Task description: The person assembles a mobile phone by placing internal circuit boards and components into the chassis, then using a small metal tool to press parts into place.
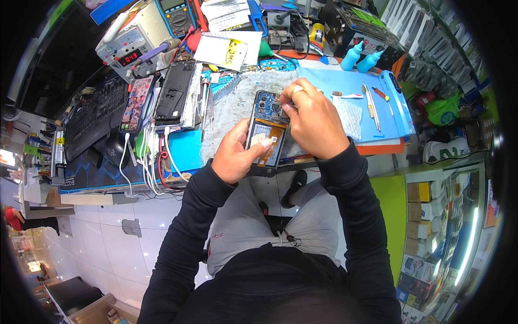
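An opened phone (264, 113) with a blue circuit board, battery and orange flex cable is held at the front edge of the grey work mat (237, 102). My left hand (237, 151) grips it by the lower left, thumb across the battery. My right hand (313, 119) has its thumb and index finger pinched at the board's upper right; anything between those fingertips is too hidden to name. To the right, the blue mat (386, 121) carries a white pad (348, 119), a brush and other thin tools (372, 108).
Two phones with cables (135, 102) (174, 92) sit left beside a keyboard (97, 108). Behind are a power supply (132, 38), multimeter (174, 16), papers (226, 51) and blue bottles (350, 56). A glass display case (431, 227) is at right, a person in red (13, 216) far left.
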Demonstrator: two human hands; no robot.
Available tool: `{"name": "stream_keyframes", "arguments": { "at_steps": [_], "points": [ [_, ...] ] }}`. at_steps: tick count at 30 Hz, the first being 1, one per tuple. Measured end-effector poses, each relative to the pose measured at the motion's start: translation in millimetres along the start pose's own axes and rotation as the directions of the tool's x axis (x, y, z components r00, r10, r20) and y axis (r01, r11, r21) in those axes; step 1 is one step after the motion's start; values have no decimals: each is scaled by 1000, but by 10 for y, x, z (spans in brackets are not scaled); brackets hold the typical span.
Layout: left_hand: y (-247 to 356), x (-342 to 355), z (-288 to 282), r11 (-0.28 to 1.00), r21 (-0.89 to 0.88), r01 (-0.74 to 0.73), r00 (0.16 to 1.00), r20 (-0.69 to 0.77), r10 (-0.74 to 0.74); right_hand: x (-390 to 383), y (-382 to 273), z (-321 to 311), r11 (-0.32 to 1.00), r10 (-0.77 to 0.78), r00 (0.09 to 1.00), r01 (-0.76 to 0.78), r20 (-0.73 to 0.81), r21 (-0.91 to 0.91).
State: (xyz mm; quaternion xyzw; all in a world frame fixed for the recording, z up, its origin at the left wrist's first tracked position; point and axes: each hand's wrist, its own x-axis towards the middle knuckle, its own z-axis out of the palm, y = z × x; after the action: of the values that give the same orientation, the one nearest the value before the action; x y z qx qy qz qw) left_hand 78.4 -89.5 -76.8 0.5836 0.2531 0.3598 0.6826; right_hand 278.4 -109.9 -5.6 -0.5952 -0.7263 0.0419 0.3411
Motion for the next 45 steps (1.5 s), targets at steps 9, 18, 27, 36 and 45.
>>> {"name": "stream_keyframes", "arguments": {
  "at_steps": [9, 18, 27, 36, 45],
  "points": [
    [-18, -11, -9, 999, -30, 16, 1000, -14, -16, 19, 67, -8, 999, -14, 998, 16, 60, -28],
    [-61, 21, 29, 1000, -23, 19, 999, -41, -20, 81, 167, -1, 997, -4, 988, -8, 157, 73],
    [-54, 32, 17, 999, -46, -7, 999, -49, 4, 116, 198, -10, 985, -35, 991, 13, 129, 172],
    [-42, 24, 24, 999, -48, -6, 999, -45, 4, 75, 248, -25, 990, -119, 982, 107, 145, 90],
    [-119, 59, 56, 1000, -1, 15, 999, -50, -15, 176, 384, -98, 973, -114, 951, 49, 286, 226]
  ]
}}
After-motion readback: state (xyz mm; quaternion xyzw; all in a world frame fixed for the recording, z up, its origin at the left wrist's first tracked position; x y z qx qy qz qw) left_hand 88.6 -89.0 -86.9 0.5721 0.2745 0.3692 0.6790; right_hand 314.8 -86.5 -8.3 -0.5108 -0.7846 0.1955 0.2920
